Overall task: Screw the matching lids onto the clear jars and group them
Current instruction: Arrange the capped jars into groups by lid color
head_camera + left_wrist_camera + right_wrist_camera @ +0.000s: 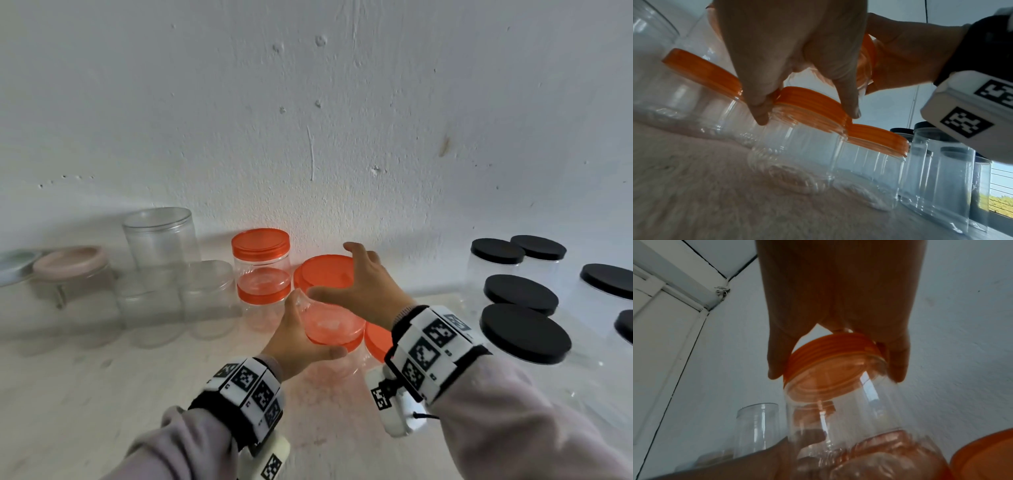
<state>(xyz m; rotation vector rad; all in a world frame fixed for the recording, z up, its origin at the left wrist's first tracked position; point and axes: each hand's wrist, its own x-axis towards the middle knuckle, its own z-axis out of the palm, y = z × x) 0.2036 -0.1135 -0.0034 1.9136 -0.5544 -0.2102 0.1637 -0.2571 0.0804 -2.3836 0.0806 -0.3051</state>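
Observation:
A clear jar (329, 322) is held tilted above the table, its base towards me, and my left hand (301, 339) grips its body from the left. An orange lid (322, 270) sits on its far end. My right hand (356, 284) reaches over it, thumb and fingers curled round the lid's rim. In the right wrist view the orange lid (830, 353) sits between thumb and fingers, with the clear jar (838, 418) below it. The left wrist view shows my left hand (805, 113) above an orange-lidded jar (809, 104) standing on the table.
Two orange-lidded jars (260, 260) stand stacked by the wall, with more under my hands. Several open clear jars (161, 236) and a pink-lidded jar (68, 267) stand at the left. Several black-lidded jars (524, 332) fill the right. A white wall rises close behind.

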